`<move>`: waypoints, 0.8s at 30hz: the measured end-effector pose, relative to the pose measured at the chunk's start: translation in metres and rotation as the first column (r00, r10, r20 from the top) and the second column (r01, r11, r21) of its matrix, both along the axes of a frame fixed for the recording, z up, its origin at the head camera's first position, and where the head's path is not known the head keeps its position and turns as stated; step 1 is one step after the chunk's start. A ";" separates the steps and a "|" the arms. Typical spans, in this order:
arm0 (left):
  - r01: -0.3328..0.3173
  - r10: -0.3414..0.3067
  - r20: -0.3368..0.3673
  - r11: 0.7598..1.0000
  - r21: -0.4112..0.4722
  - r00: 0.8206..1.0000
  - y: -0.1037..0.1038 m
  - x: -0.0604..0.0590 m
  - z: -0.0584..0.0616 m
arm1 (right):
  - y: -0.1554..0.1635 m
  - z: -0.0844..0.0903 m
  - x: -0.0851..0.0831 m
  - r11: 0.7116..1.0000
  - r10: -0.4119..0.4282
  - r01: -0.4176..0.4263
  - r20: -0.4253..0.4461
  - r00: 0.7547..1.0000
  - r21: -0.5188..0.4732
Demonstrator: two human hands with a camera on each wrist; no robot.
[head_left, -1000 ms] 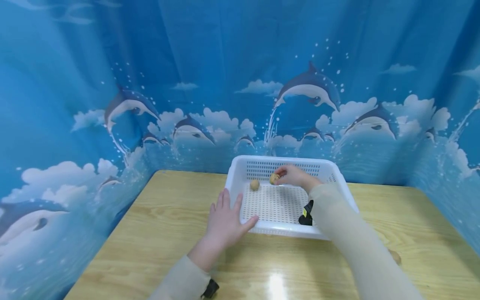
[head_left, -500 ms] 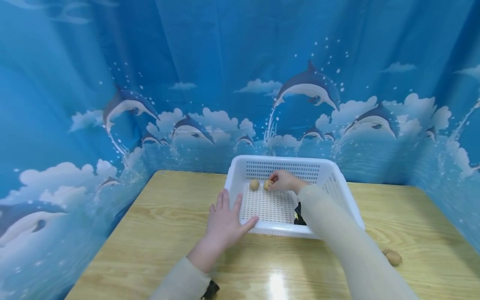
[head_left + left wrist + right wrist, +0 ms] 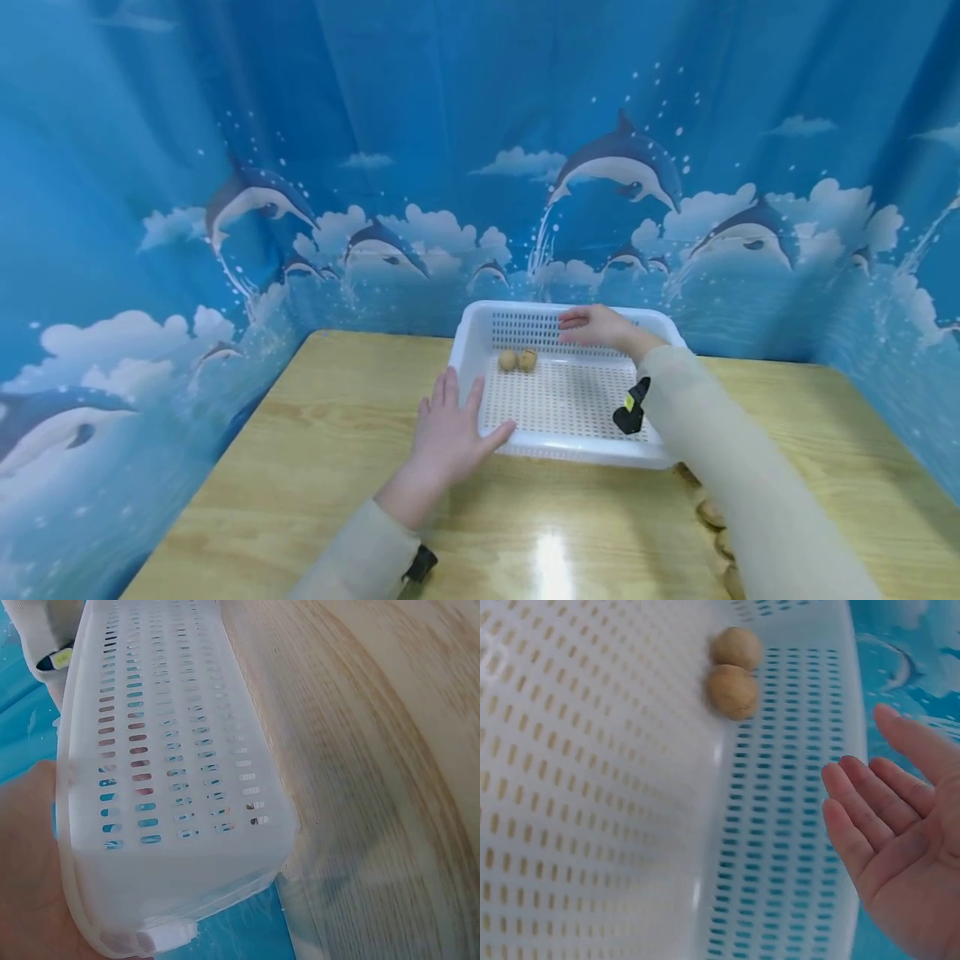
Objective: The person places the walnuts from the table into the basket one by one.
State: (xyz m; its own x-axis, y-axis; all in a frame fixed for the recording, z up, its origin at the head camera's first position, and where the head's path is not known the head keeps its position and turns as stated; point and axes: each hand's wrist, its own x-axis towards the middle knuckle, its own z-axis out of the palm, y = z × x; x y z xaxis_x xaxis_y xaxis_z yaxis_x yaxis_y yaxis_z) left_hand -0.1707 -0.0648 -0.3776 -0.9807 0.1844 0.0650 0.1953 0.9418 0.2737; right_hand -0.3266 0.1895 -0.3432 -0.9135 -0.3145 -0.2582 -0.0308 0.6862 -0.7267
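Two round tan walnuts (image 3: pixel 733 692) lie side by side in the far left corner of a white perforated plastic basket (image 3: pixel 570 450). My right hand (image 3: pixel 600 327) hovers over the back part of the basket, to the right of the walnuts. Its palm (image 3: pixel 922 859) shows bare in the right wrist view, fingers loosely extended. At the basket's front left corner, my left hand (image 3: pixel 450 425) rests with its fingers spread along the rim. The left wrist view shows that hand (image 3: pixel 30 855) against the outer side of the rim.
Several more walnuts (image 3: pixel 711 512) lie in a row on the wooden table (image 3: pixel 337 433), partly hidden by my right sleeve (image 3: pixel 750 475). A blue curtain printed with dolphins (image 3: pixel 450 167) hangs behind and beside the table.
My right hand has set the second walnut down beside the first, let go, and moved up and to the right. More walnuts show by the sleeve. The left hand keeps its place.
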 end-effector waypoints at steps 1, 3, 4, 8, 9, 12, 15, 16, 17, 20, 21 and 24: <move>0.002 -0.002 -0.003 1.000 0.002 1.000 0.000 -0.001 0.000 | 0.005 0.006 0.002 1.000 0.004 -0.004 0.002 1.000 -0.017; 0.006 -0.006 -0.011 1.000 0.000 1.000 0.001 -0.002 -0.001 | 0.016 0.018 0.007 0.999 0.011 -0.011 -0.006 1.000 -0.049; 0.007 -0.007 -0.014 1.000 -0.006 1.000 0.001 -0.002 -0.001 | 0.021 0.023 0.010 0.998 0.011 -0.012 -0.014 1.000 -0.065; 0.011 -0.011 -0.015 1.000 -0.015 1.000 0.002 -0.004 -0.002 | 0.041 0.040 0.030 0.993 0.021 -0.028 -0.067 0.998 -0.111; 0.014 -0.014 -0.015 1.000 -0.014 1.000 0.002 -0.004 -0.002 | 0.047 0.043 0.036 0.993 0.022 -0.031 -0.079 0.997 -0.117; 0.017 -0.017 -0.012 1.000 0.005 1.000 0.002 -0.004 -0.001 | 0.065 0.049 0.054 0.987 0.023 -0.036 -0.084 0.996 -0.156; 0.007 -0.006 -0.011 1.000 0.015 1.000 0.001 -0.004 0.000 | 0.080 0.050 0.070 0.987 0.013 -0.027 -0.084 0.996 -0.156; 0.003 -0.003 -0.009 1.000 0.016 1.000 0.000 -0.003 0.000 | 0.085 0.049 0.075 0.988 0.005 -0.018 -0.083 0.997 -0.153; -0.001 0.001 -0.003 1.000 0.012 1.000 0.000 -0.003 0.001 | 0.090 0.048 0.080 0.989 -0.004 -0.009 -0.082 0.997 -0.150; 0.000 0.001 0.007 1.000 -0.015 1.000 -0.001 -0.002 0.001 | 0.105 0.042 0.097 0.989 -0.050 0.037 -0.086 0.995 -0.141; 0.001 -0.001 0.009 1.000 -0.019 1.000 -0.001 -0.002 0.000 | 0.110 0.040 0.102 0.989 -0.067 0.053 -0.092 0.993 -0.140; 0.000 0.000 0.011 1.000 -0.027 1.000 0.000 -0.001 -0.001 | 0.126 0.032 0.119 0.982 -0.123 0.105 -0.110 0.986 -0.158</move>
State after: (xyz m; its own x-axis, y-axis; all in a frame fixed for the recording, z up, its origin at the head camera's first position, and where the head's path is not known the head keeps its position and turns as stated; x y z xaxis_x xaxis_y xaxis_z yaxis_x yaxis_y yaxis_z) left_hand -0.1720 -0.0645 -0.3781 -0.9813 0.1858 0.0493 0.1922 0.9490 0.2498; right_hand -0.2071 0.3153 -0.3112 -0.9668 -0.2338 -0.1034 -0.0509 0.5723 -0.8184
